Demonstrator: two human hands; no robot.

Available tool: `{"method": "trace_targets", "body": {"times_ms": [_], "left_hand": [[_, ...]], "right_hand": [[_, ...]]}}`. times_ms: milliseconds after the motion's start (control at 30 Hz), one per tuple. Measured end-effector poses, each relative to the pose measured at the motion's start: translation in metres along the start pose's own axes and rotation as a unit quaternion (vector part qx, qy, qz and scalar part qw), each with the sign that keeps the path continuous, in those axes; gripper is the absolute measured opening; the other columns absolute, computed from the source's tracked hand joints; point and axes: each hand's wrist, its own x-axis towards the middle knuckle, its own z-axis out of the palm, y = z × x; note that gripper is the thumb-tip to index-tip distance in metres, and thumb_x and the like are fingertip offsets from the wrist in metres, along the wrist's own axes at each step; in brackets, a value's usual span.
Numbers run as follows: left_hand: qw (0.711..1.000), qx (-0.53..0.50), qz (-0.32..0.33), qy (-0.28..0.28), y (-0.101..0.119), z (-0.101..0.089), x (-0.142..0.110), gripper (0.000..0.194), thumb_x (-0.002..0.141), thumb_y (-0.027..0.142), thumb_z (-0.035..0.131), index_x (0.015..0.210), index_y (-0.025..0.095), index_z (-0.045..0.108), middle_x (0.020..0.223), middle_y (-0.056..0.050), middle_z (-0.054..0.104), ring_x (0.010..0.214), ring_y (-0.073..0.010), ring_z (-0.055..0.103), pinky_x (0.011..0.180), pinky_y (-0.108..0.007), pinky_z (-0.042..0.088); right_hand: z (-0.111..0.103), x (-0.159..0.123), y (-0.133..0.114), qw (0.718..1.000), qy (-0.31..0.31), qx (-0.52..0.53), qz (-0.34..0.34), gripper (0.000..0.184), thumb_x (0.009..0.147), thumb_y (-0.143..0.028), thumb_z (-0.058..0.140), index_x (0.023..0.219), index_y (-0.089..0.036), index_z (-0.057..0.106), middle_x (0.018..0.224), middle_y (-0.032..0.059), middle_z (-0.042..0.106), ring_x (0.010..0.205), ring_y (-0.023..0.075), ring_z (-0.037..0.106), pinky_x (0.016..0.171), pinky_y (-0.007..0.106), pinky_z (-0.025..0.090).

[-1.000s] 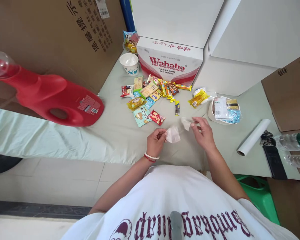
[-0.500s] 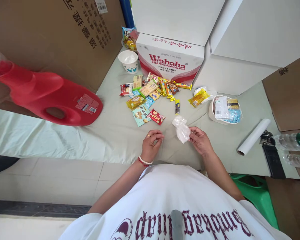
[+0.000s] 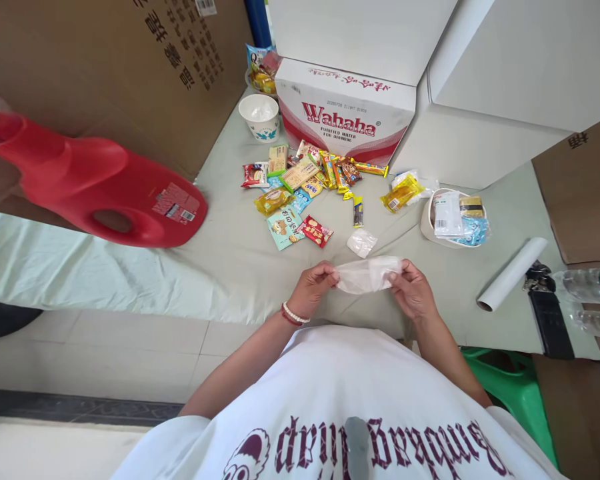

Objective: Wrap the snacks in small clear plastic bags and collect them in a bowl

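Observation:
Between my two hands a thin translucent plastic bag (image 3: 359,276) is stretched sideways, partly folded at its right side. My left hand (image 3: 314,288) pinches its left end, and my right hand (image 3: 411,287) pinches its right end. Just beyond it on the cloth lies another crumpled clear plastic bag (image 3: 362,243). A red snack packet (image 3: 315,231) and a mint-green packet (image 3: 285,228) lie ahead of my left hand. Behind them is a pile of wrapped snacks (image 3: 301,175). A small dark-and-yellow wrapped stick (image 3: 358,211) lies apart from the pile.
A Wahaha carton (image 3: 347,113) and a paper cup (image 3: 260,119) stand at the back. To the right are yellow packets (image 3: 401,193), a filled white tub (image 3: 429,223), a white roll (image 3: 513,275) and bottles (image 3: 585,285). A big red jug (image 3: 105,190) is at left.
My left hand has moved right and taken hold of one end of the plastic bag. The bag is now spread between both hands, apart from the crumpled one on the cloth.

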Motion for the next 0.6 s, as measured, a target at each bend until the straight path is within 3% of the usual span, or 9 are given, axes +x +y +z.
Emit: {"method": "trace_targets", "body": {"times_ms": [100, 200, 267, 333, 433, 500, 600], "left_hand": [[1.0, -0.016, 0.006, 0.005, -0.006, -0.011, -0.009, 0.033, 0.077, 0.048, 0.083, 0.073, 0.017, 0.07, 0.087, -0.002, 0.063, 0.075, -0.0124, 0.058, 0.071, -0.027, 0.048], [1.0, 0.011, 0.014, 0.0, -0.006, -0.012, -0.016, 0.029, 0.077, 0.044, 0.084, 0.073, 0.018, 0.073, 0.091, -0.005, 0.066, 0.083, -0.0154, 0.062, 0.078, -0.03, 0.05], [0.999, 0.037, 0.026, -0.003, -0.002, -0.008, -0.018, 0.027, 0.077, 0.043, 0.085, 0.073, 0.019, 0.073, 0.094, -0.007, 0.067, 0.087, -0.0169, 0.064, 0.082, -0.032, 0.051], [0.997, 0.065, 0.041, -0.009, 0.004, -0.003, -0.019, 0.026, 0.077, 0.042, 0.084, 0.072, 0.019, 0.072, 0.094, -0.007, 0.068, 0.087, -0.0176, 0.064, 0.084, -0.034, 0.052], [0.993, 0.106, 0.058, -0.012, 0.012, 0.0, -0.019, 0.026, 0.079, 0.043, 0.083, 0.074, 0.02, 0.072, 0.093, -0.007, 0.066, 0.087, -0.018, 0.064, 0.084, -0.035, 0.053], [0.991, 0.119, 0.061, 0.002, 0.015, -0.001, -0.02, 0.026, 0.078, 0.043, 0.082, 0.074, 0.02, 0.071, 0.092, -0.006, 0.065, 0.087, -0.0177, 0.063, 0.083, -0.034, 0.054], [0.995, 0.08, 0.037, 0.042, 0.016, -0.002, -0.022, 0.028, 0.078, 0.042, 0.082, 0.072, 0.019, 0.067, 0.089, -0.004, 0.063, 0.082, -0.0157, 0.061, 0.079, -0.031, 0.053]], "right_hand": [[-0.02, -0.001, 0.0, 0.997, 0.056, -0.053, 0.011, 0.04, 0.065, -0.047, 0.089, 0.079, -0.023, 0.059, 0.072, -0.004, 0.055, 0.062, 0.0114, 0.047, 0.06, 0.026, 0.042], [-0.019, -0.009, -0.007, 0.983, 0.121, -0.135, -0.039, 0.033, 0.076, -0.049, 0.081, 0.083, -0.023, 0.062, 0.072, -0.0037, 0.054, 0.06, 0.0113, 0.044, 0.056, 0.025, 0.039], [-0.004, -0.016, -0.014, 0.981, 0.068, -0.171, -0.056, 0.029, 0.085, -0.052, 0.072, 0.088, -0.024, 0.065, 0.074, -0.0022, 0.056, 0.062, 0.0129, 0.047, 0.055, 0.026, 0.04], [0.018, -0.023, -0.02, 0.975, -0.046, -0.213, -0.054, 0.03, 0.085, -0.052, 0.072, 0.1, -0.026, 0.068, 0.087, 0.0013, 0.064, 0.07, 0.0158, 0.055, 0.056, 0.027, 0.042], [0.05, -0.025, -0.02, 0.937, -0.17, -0.297, -0.075, 0.027, 0.083, -0.045, 0.075, 0.102, -0.027, 0.071, 0.094, 0.0031, 0.069, 0.076, 0.0176, 0.059, 0.062, 0.029, 0.045], [0.062, -0.023, -0.019, 0.917, -0.165, -0.344, -0.116, 0.015, 0.09, -0.04, 0.068, 0.091, -0.026, 0.071, 0.083, 0.0025, 0.067, 0.071, 0.0171, 0.057, 0.065, 0.03, 0.045], [0.064, -0.021, -0.022, 0.914, -0.092, -0.355, -0.175, 0.018, 0.095, -0.039, 0.062, 0.088, -0.024, 0.07, 0.082, 0.0035, 0.065, 0.071, 0.0173, 0.057, 0.067, 0.031, 0.046]]}}
